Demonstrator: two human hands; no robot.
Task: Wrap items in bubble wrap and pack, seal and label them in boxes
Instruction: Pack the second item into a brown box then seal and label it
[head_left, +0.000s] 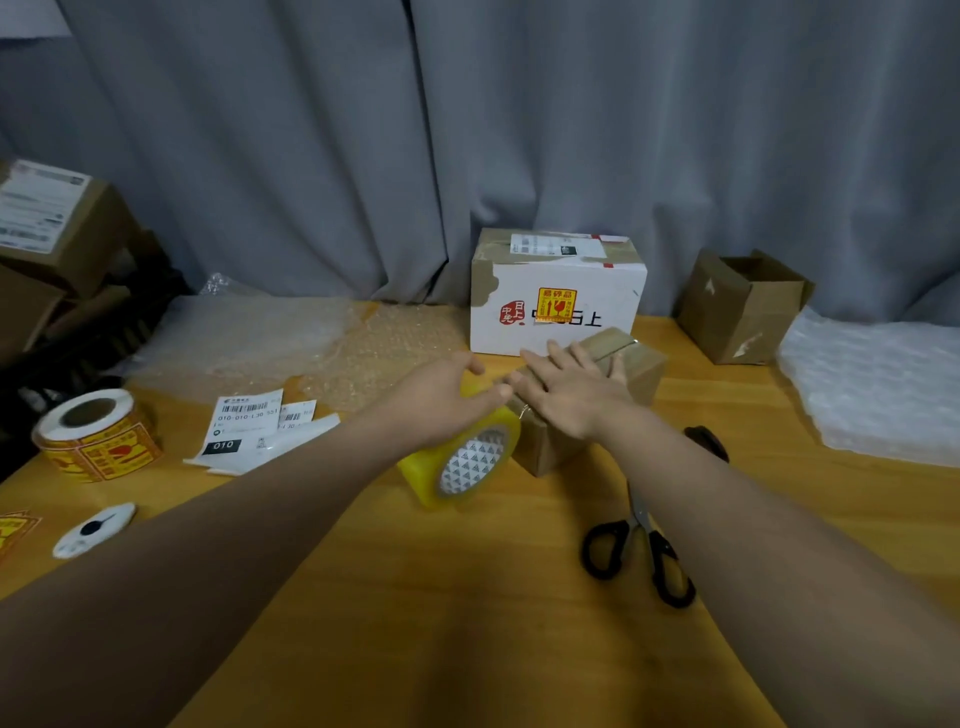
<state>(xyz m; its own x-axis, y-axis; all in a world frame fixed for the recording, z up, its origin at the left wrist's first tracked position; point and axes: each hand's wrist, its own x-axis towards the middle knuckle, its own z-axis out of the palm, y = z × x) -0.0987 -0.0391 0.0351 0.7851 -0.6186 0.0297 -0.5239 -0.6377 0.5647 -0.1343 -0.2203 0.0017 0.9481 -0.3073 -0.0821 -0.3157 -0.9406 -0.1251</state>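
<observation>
A small brown cardboard box (641, 366) sits mid-table, its flaps folded down. My right hand (566, 397) lies flat on its top with straight fingers, pressing the flaps. My left hand (441, 397) grips a yellow roll of clear packing tape (465, 460) right against the box's left side. The tape's free end is hidden between my hands.
A white labelled box (558, 306) stands just behind. An open brown box (737, 312) is at back right, beside bubble wrap (878, 384). More bubble wrap (311, 343) lies at back left. Scissors (641, 545), shipping labels (249, 423) and a fragile-sticker roll (96, 434) lie on the wooden table (467, 623).
</observation>
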